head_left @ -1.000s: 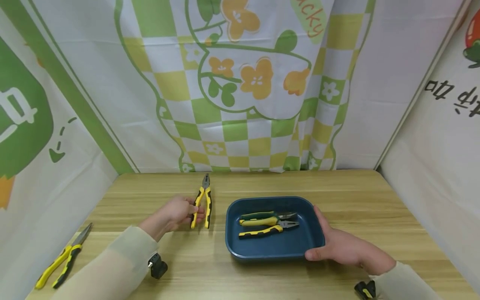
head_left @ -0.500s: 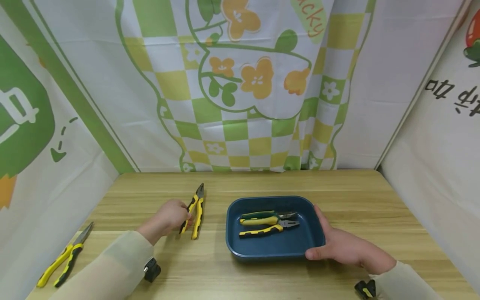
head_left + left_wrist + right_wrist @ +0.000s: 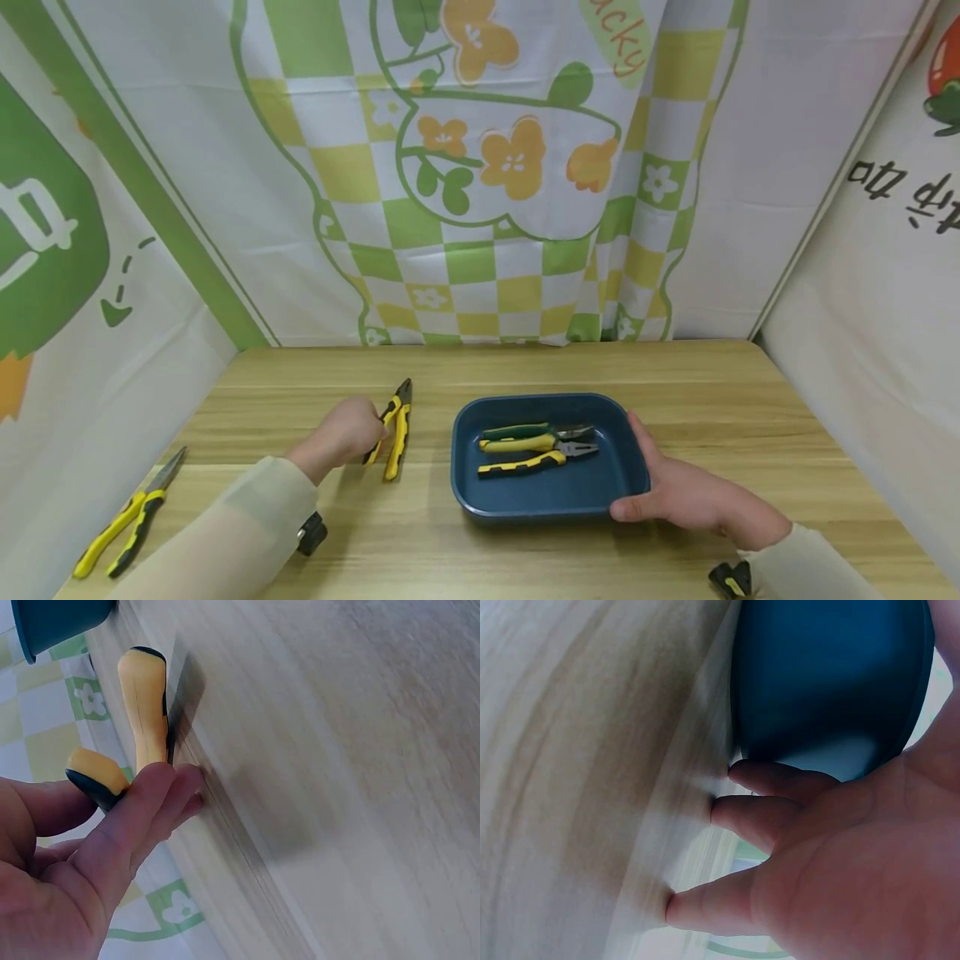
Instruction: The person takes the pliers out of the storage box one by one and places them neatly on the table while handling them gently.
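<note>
With the blue box (image 3: 551, 493) as the middle of the clock and six o'clock toward the person, the nearest thing lies between eight and nine: long-nose pliers (image 3: 153, 494) on the wooden table (image 3: 420, 550), well apart from the box. Between three and four, the right hand (image 3: 675, 492) rests spread against the box's end, thumb at the near corner — it steadies, not clenches. Inside the box are yellow-black pliers (image 3: 525, 463) and, just behind, green-handled pliers (image 3: 517, 431), noses toward three.

Between nine and ten, the left hand (image 3: 352, 429) pinches one handle of the held pliers (image 3: 400, 437); the other handle spreads away, and the nose points between twelve and one. Whether this nose touches the table, the views do not tell. To hold well, both handles should probably be gathered near the pivot — so the tool does not swing. Farthest, at twelve, hangs a patterned cloth (image 3: 517, 208).
</note>
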Demonstrator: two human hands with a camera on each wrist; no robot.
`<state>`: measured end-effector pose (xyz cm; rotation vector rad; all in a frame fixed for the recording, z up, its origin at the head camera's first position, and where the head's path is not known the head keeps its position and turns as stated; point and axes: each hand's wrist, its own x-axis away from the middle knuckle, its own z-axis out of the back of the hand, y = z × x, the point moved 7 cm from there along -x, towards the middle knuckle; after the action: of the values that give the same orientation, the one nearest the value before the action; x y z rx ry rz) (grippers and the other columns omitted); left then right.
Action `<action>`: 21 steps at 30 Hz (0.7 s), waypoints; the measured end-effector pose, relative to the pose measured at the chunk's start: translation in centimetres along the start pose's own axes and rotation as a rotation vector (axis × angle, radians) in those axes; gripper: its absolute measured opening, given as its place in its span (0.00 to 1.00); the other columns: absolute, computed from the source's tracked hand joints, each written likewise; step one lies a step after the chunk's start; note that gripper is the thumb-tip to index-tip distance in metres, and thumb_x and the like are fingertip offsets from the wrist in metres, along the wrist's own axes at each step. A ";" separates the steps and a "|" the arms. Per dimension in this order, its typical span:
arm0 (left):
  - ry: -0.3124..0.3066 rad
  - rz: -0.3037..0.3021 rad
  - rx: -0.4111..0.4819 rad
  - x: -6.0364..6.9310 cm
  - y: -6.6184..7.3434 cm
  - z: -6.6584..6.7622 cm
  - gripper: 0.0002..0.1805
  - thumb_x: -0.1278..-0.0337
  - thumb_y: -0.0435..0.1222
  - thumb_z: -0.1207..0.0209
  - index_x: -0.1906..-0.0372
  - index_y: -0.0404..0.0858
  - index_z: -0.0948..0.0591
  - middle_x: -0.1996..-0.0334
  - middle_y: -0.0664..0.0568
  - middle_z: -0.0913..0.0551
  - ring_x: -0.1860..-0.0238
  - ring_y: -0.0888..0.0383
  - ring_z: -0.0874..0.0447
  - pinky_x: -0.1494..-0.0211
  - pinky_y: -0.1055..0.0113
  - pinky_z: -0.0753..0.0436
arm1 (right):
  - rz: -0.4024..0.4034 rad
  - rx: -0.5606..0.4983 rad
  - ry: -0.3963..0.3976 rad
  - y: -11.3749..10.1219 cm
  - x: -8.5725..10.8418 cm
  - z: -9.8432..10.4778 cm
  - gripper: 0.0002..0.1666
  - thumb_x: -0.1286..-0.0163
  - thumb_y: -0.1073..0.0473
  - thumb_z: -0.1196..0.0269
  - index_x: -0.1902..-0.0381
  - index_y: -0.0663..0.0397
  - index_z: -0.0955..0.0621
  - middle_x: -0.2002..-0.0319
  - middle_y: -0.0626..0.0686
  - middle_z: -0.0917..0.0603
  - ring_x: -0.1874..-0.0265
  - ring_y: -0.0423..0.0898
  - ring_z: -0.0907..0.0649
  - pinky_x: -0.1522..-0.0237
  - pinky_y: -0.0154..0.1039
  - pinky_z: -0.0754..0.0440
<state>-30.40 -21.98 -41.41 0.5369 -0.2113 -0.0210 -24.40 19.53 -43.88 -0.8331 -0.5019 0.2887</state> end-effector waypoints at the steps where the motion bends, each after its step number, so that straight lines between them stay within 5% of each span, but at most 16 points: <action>1: 0.000 0.000 -0.008 0.0 -0.1 0.0 0.19 0.37 0.30 0.41 0.85 0.38 0.27 0.85 0.54 0.30 0.85 0.60 0.34 0.79 0.70 0.32 | 0.001 0.000 0.000 0.0 0.0 0.0 0.77 0.39 0.42 0.28 0.24 0.54 0.76 0.32 0.79 0.40 0.37 0.61 0.29 0.35 0.63 0.37; 11: 0.034 -0.036 -0.070 -0.1 -0.8 0.2 0.29 0.40 0.33 0.36 0.92 0.46 0.38 0.91 0.61 0.45 0.88 0.64 0.46 0.81 0.72 0.40 | 0.002 -0.013 -0.008 0.0 0.0 0.0 0.77 0.38 0.42 0.28 0.24 0.52 0.77 0.31 0.79 0.42 0.36 0.63 0.30 0.35 0.64 0.38; 16: 0.043 -0.033 -0.111 0.0 -1.0 0.5 0.25 0.43 0.33 0.36 0.91 0.43 0.34 0.90 0.59 0.41 0.86 0.62 0.44 0.80 0.70 0.37 | -0.002 -0.026 -0.012 0.0 0.0 0.0 0.77 0.38 0.42 0.28 0.24 0.53 0.77 0.31 0.79 0.41 0.36 0.62 0.30 0.35 0.64 0.38; 19: 0.044 -0.055 -0.140 0.2 -0.3 0.5 0.10 0.41 0.35 0.36 0.72 0.32 0.17 0.76 0.47 0.19 0.80 0.56 0.29 0.71 0.61 0.24 | -0.003 -0.032 -0.013 0.0 0.0 0.0 0.77 0.38 0.43 0.28 0.24 0.53 0.77 0.31 0.79 0.42 0.36 0.62 0.30 0.35 0.63 0.38; 21: 0.054 -0.107 -0.193 0.4 0.7 0.2 0.16 0.40 0.36 0.36 0.53 0.27 0.17 0.59 0.40 0.15 0.71 0.50 0.20 0.58 0.53 0.20 | -0.003 -0.038 -0.014 0.0 0.0 0.0 0.77 0.38 0.43 0.28 0.24 0.53 0.77 0.31 0.79 0.42 0.36 0.62 0.29 0.34 0.63 0.38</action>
<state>-30.09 -21.56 -40.83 0.3554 -0.1264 -0.1299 -24.38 19.54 -43.85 -0.8679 -0.5232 0.2828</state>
